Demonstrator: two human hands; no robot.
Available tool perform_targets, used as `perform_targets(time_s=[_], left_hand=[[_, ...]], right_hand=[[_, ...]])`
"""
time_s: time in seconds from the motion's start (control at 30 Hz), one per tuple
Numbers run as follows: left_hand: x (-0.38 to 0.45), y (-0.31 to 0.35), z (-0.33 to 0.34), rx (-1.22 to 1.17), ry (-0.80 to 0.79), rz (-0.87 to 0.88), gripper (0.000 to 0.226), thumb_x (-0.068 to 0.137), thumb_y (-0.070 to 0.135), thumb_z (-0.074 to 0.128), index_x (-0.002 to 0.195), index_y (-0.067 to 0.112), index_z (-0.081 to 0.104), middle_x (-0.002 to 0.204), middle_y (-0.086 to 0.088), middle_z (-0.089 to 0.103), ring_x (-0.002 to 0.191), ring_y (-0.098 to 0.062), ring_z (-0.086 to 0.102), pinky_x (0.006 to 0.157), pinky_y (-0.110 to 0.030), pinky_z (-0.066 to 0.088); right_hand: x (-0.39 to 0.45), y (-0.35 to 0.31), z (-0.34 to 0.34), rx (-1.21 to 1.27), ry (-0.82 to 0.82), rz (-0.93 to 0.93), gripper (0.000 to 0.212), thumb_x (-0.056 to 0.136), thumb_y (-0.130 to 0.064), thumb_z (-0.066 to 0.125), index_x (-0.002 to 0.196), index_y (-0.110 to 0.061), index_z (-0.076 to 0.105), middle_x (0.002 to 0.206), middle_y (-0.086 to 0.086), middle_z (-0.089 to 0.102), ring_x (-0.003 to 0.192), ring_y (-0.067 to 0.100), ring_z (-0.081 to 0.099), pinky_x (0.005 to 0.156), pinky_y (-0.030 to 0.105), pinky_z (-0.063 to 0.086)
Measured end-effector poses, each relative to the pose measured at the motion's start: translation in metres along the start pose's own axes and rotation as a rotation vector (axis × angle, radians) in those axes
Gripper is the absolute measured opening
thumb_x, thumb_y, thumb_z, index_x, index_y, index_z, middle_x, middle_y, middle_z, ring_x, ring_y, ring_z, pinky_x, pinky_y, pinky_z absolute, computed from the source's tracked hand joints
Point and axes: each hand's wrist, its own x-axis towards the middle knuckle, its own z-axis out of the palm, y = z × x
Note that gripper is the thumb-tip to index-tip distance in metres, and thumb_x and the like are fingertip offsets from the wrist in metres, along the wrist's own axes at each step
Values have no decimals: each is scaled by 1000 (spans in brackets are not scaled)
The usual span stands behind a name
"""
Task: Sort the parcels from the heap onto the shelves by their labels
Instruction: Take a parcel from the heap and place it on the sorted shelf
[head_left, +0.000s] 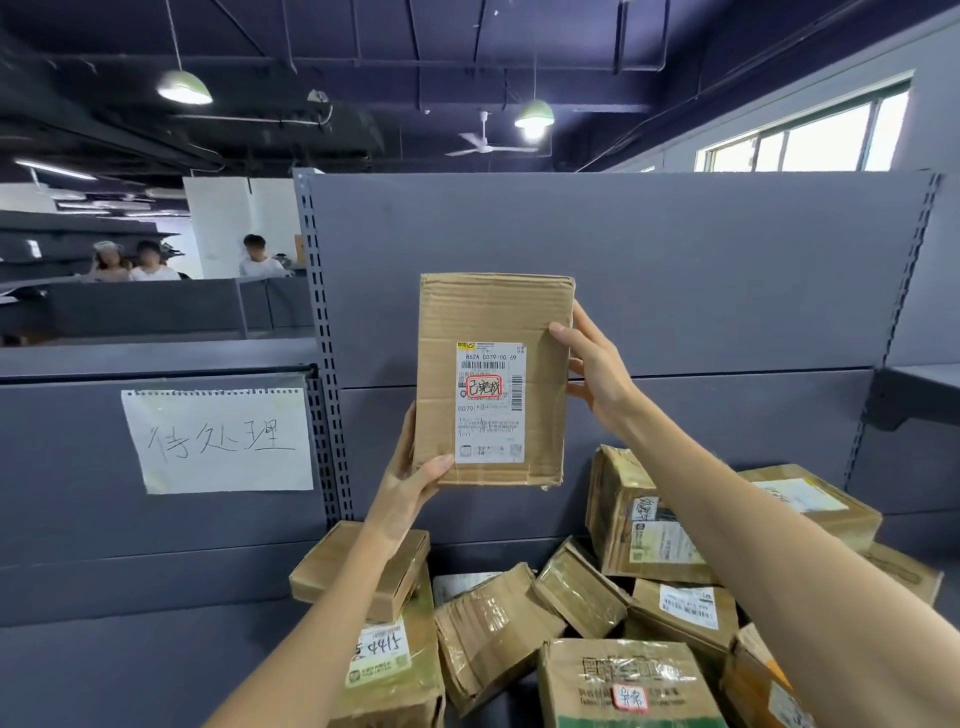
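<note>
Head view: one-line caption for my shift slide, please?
Both hands, left hand and right hand, hold a labelled parcel upright above the heap.

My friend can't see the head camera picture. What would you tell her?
Two hands, left hand and right hand, hold up a cardboard parcel with its label facing us. Below lies a heap of parcels against grey shelves.
</note>
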Motion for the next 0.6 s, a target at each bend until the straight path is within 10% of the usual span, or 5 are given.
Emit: perform_targets(time_s=[0.23,0.6], left_hand=[[-52,23,-62,4,164,-22,130,45,44,98,155,24,32,134,-8,64,116,-20,67,87,-31,59],[-231,101,-208,172,609,77,104,67,32,80,156,29,27,139,-2,62,125,-22,61,98,-37,55]], right_hand=[[6,7,79,74,-137,25,54,96,-44,59,146,-54,40,130,-13,64,113,13,64,85,36,53],[-36,-12,316,280,-595,51,58,96,-41,63,149,-48,40,133,-9,62,120,19,60,93,45,50]])
